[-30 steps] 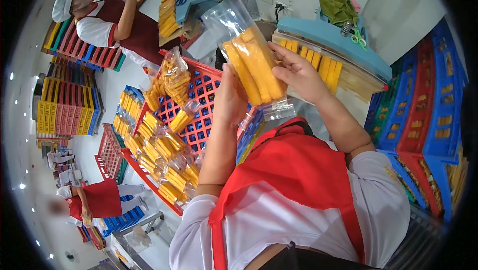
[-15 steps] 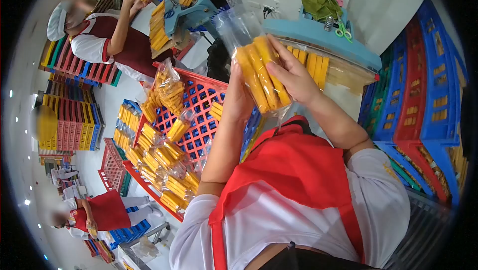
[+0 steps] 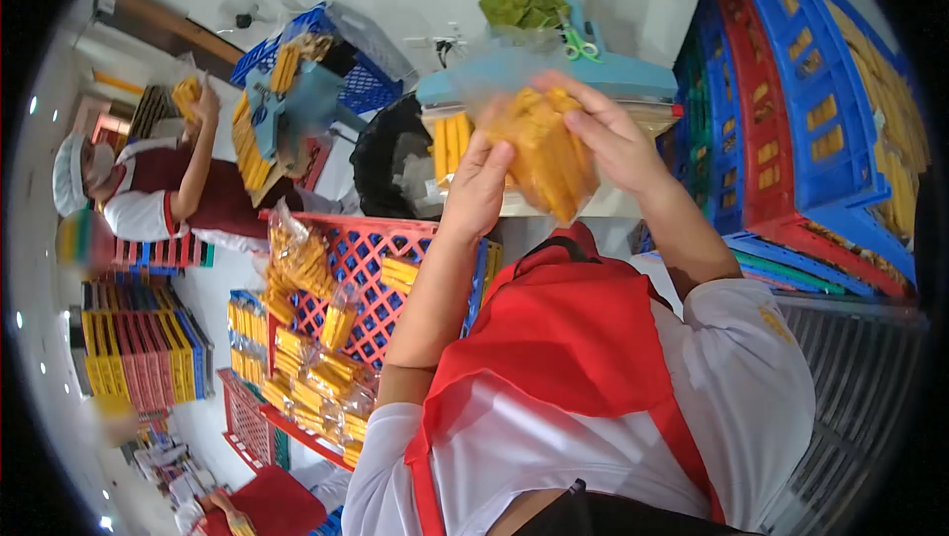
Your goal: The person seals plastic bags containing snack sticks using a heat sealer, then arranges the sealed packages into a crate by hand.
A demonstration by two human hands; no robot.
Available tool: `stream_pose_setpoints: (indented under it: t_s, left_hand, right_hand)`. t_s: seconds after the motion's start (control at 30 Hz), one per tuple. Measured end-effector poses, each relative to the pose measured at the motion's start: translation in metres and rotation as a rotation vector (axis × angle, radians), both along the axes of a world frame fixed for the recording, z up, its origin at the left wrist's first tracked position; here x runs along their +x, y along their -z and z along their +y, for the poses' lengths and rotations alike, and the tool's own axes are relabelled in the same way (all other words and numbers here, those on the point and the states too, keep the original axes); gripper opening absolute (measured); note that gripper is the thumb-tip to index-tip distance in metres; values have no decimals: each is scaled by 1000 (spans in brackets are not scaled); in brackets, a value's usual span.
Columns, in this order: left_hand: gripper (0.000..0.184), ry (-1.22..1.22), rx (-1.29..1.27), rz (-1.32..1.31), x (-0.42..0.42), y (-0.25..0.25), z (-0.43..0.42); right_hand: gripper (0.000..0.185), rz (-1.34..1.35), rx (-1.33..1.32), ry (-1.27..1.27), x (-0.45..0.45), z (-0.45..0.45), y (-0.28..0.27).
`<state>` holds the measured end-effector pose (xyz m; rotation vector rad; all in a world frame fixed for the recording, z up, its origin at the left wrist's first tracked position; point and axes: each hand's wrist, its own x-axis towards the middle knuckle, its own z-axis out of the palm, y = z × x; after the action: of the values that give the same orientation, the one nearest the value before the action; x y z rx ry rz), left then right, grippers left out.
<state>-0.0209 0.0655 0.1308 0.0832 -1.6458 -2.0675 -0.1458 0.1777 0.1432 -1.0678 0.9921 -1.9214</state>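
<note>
A clear plastic bag of yellow stick snacks (image 3: 549, 155) is held up in front of my chest, blurred by motion. My left hand (image 3: 477, 185) grips its left side, thumb pressed on the plastic. On the opposite side, my right hand (image 3: 615, 140) has its fingers bent around the bag's upper right part. The sticks sit unevenly inside, and the bag's loose upper end (image 3: 504, 61) extends beyond them. Behind the bag, more yellow sticks (image 3: 452, 145) lie beside a long light-blue machine (image 3: 623, 76).
Left of me, a red lattice crate (image 3: 348, 229) holds several bagged sticks (image 3: 321, 378). Stacked crates (image 3: 791, 111) stand close on the right. Green scissors (image 3: 580, 44) and a green cloth (image 3: 524, 4) lie by the machine. A co-worker (image 3: 222, 160) at left holds a bag (image 3: 186, 96).
My view has turned, so the surroundings appear shifted, with the machine further left. The bag's sticks have gone from side by side to jumbled, and both hands have shifted on the bag.
</note>
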Motion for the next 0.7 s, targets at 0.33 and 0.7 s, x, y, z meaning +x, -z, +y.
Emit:
stream_pose_setpoints:
  t_s: [0.33,0.7]
  left_hand:
    - [33,260,-224,-334,-115,63,25]
    - [16,284,-361,-399,-121,46,29]
  right_hand:
    - [32,112,272,496,-73,78,98]
    - [12,609,379,384,-88,110,64]
